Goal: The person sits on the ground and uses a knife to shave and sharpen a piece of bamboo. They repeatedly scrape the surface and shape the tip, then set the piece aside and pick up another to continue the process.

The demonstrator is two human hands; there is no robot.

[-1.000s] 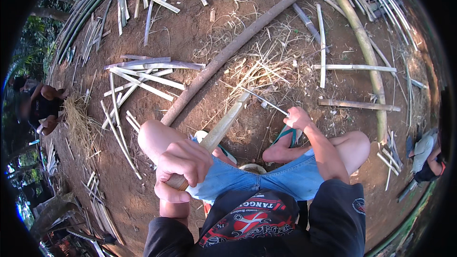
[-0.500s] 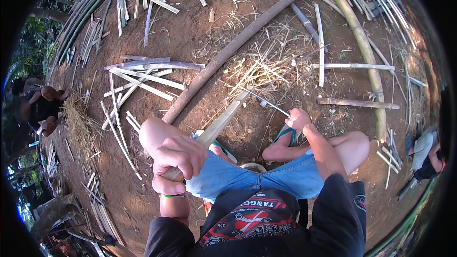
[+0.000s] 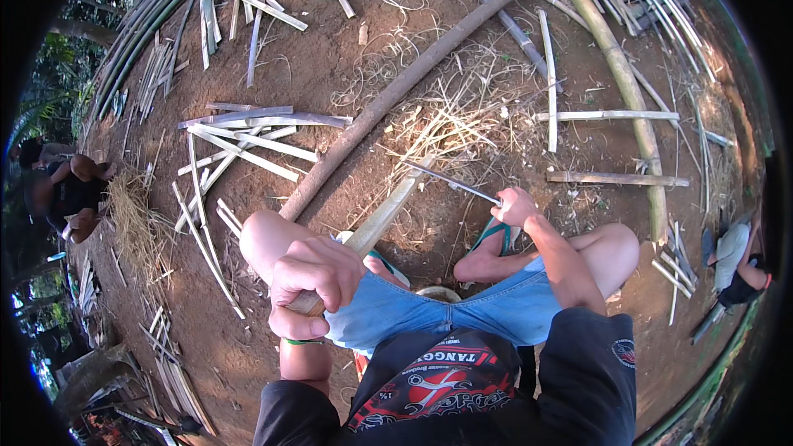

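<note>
My left hand is closed round the near end of a pale split bamboo strip, held over my left thigh. The strip slants away and to the right, its far end close above a heap of shavings. In my right hand, closed on its handle, is a knife with a long thin blade. The blade points left and lies across the strip near its far end. It appears to touch the strip there.
A brown pole lies diagonally beyond the strip. Split bamboo pieces lie left of it, and more strips lie right, by a long curved bamboo pole. People crouch at the far left and far right.
The knife and my right hand have shifted slightly left, the blade now lying a little lower across the strip's far end. Both hands keep their grip; the whole view has shifted slightly.
</note>
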